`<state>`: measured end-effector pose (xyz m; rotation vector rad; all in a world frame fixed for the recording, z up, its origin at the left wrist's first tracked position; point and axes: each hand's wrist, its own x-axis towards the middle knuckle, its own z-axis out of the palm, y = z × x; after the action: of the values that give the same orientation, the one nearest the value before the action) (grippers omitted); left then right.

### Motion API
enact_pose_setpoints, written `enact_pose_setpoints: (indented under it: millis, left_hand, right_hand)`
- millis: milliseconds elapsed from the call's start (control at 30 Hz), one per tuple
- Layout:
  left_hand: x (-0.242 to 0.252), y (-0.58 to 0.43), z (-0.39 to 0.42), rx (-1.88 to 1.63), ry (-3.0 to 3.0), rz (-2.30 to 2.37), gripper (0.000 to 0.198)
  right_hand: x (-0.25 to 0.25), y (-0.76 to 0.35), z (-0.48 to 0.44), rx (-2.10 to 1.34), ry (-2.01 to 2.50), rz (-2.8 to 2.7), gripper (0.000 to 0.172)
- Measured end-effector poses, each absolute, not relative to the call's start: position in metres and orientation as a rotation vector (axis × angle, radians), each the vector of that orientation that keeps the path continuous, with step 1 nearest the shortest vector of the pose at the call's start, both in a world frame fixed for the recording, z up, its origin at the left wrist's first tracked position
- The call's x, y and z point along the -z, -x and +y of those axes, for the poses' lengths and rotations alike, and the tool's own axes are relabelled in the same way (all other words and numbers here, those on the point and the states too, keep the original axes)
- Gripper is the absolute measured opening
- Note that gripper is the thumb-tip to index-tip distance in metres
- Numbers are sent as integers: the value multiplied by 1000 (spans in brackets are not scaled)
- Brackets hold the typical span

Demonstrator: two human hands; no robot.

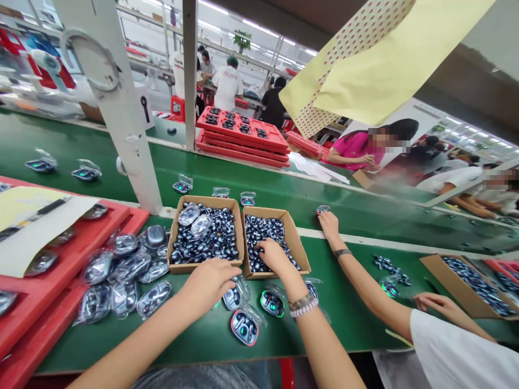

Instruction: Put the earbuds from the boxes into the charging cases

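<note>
My left hand (208, 286) is bent over an open earbud charging case (232, 299) on the green bench, its fingers closed at the case's upper edge. My right hand (274, 256) reaches into the right cardboard box (298, 237), fingers pinched among loose dark earbuds (265, 228); the fingertips are partly hidden, and an earbud seems to be between them. Near my hands lie an open case with a red-lit rim (244, 328) and one with a green-lit rim (272, 303). Both hold earbuds.
The left cardboard box (240, 232) holds earbuds and two wrapped cases. Bagged cases (130, 265) are piled beside red trays (68, 259). Beyond a pale rail, a green belt (292, 208) carries open cases. A co-worker's hand (329, 222) touches one at right. Yellow sheets (365, 70) hang overhead.
</note>
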<state>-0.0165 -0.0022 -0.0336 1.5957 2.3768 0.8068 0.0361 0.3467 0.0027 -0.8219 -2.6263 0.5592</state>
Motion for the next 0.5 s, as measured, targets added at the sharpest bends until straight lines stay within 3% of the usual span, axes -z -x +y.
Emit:
enact_pose_setpoints:
  millis: [167,500]
  left_hand:
    - [45,-1,5,-372,-1736,2512,20]
    - [55,9,29,-304,-2094,2536,5]
  right_hand:
    - [-1,-37,371,-529,838,-2646,22]
    - [21,-38,276,-451,740,-2807,24]
